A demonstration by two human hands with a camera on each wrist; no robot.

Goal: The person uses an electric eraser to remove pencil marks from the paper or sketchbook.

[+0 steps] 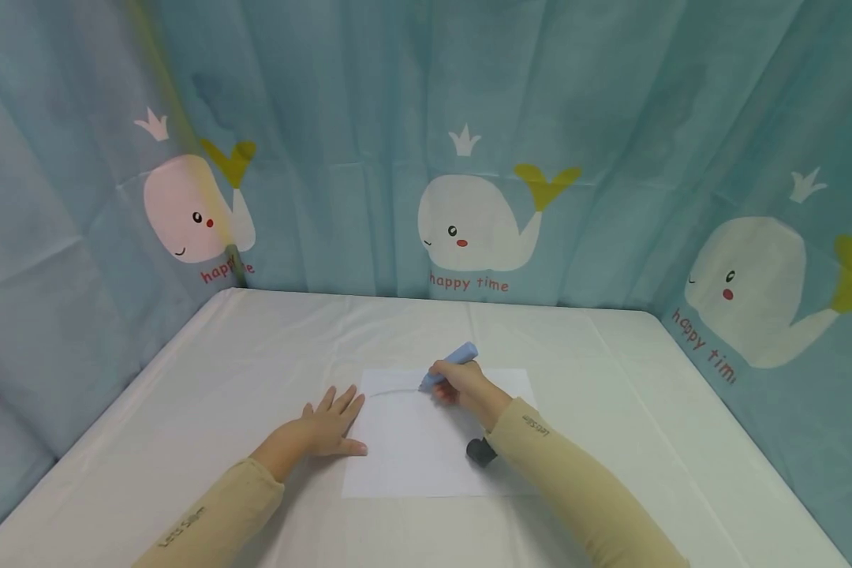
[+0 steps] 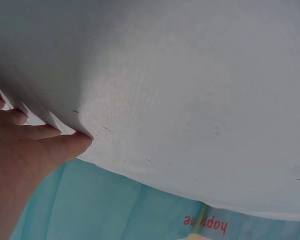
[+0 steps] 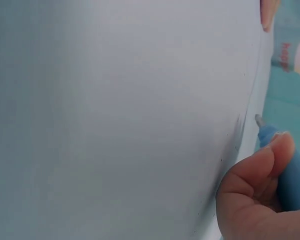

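Note:
A sheet of white paper [image 1: 412, 457] lies on the white table, with one thin, slightly curved line [image 1: 394, 392] drawn near its far edge. My right hand [image 1: 463, 385] pinches a light blue marker [image 1: 461, 353], its tip at the right end of that line. In the right wrist view the thumb presses on the marker [image 3: 294, 182] near its tip. With fingers spread, my left hand [image 1: 323, 430] rests at the paper's left edge; the left wrist view shows this hand [image 2: 35, 145] from the side, flat on the surface.
Partly under the right sleeve [image 1: 561, 465], a dark rounded object [image 1: 480, 451] is on or just above the paper; its kind is unclear. Blue curtains [image 1: 341, 142] with whale prints hang behind and on both sides of the white table [image 1: 291, 339].

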